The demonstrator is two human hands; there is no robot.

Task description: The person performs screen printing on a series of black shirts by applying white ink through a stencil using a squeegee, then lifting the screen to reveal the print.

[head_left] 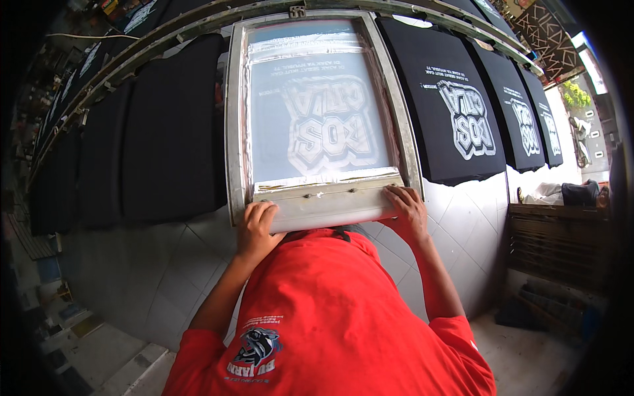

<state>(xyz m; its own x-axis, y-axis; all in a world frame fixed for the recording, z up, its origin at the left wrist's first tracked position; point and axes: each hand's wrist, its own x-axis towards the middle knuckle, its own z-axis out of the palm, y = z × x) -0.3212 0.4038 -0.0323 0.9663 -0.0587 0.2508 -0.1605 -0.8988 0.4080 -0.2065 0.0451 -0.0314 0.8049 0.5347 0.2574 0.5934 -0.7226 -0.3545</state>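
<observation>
A screen-printing frame (234, 132) with a pale mesh (271, 112) lies in front of me, over a black fabric panel mostly hidden beneath it. Light lettering shows through the mesh. Across its near end rests a wide squeegee (330, 206), with small bolts along its body and white ink on its far edge. My left hand (256, 228) has its fingers curled over the squeegee's left end. The right end is gripped by my right hand (407, 210), its thumb hidden below. More white ink streaks (304, 43) the far end of the mesh.
On the left lie plain black shirts (170, 132). Black shirts with white lettering (456, 105) lie on the right. A metal rail (165, 30) runs along the far side. Pale floor tiles (456, 218) lie below, and a slatted wooden rack (555, 241) stands at right.
</observation>
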